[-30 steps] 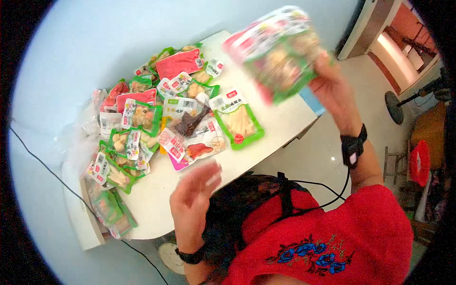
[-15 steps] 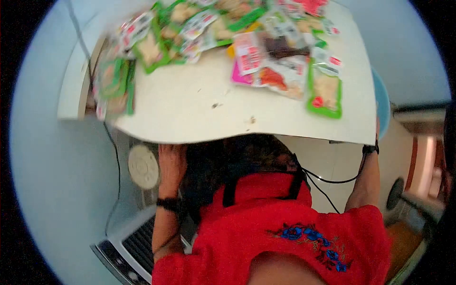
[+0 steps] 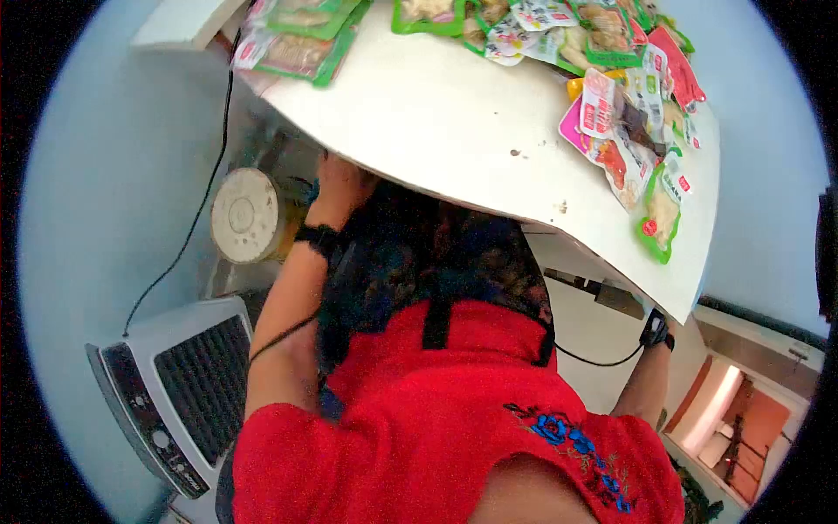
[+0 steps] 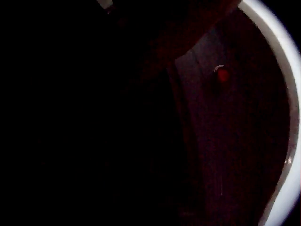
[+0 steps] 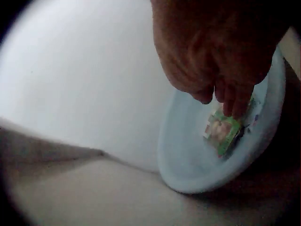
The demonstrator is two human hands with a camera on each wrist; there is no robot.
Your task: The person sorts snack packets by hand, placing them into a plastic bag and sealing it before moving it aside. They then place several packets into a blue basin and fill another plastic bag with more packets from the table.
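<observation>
My right hand hangs over a pale blue basin, fingers downward. Behind the fingertips, a green-edged food packet lies in the basin; the fingers overlap it in the right wrist view. In the head view the table corner hides this hand, leaving its wristband in sight. My left hand is low by the dark-clothed lap, just under the table's front edge, its fingertips partly hidden. The left wrist view is mostly dark. Several food packets lie heaped on the white table.
More packets lie at the table's left end. A round-topped stool stands below it. A grey appliance with a black grille is at the lower left. A black cable hangs along the wall.
My right hand has carried packets from above the table down to the basin beyond its right corner. My left hand has dropped from the table's front to the lap. The head view has turned.
</observation>
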